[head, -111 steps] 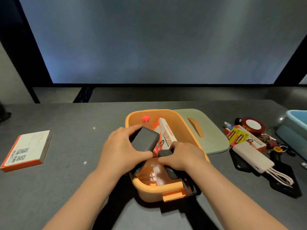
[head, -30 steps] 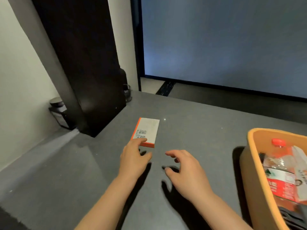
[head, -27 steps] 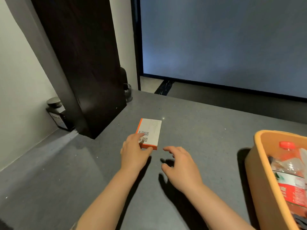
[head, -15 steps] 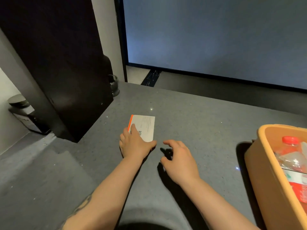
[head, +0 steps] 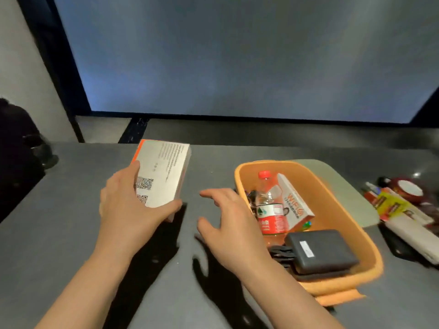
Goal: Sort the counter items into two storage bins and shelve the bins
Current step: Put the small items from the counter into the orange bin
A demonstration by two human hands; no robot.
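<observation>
Above the counter, left hand (head: 129,210) grips white box (head: 162,173); right hand (head: 231,224) spread, empty

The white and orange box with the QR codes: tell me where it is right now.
In the head view the white and orange box is left of centre, held above the counter by the left hand, to the left of the orange bin.

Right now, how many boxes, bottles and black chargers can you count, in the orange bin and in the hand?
Boxes: 2, the white and orange box in the left hand and the WiFi box in the orange bin
Bottles: 1, the red-capped bottle
Black chargers: 1, the black charger
Total: 4
</observation>
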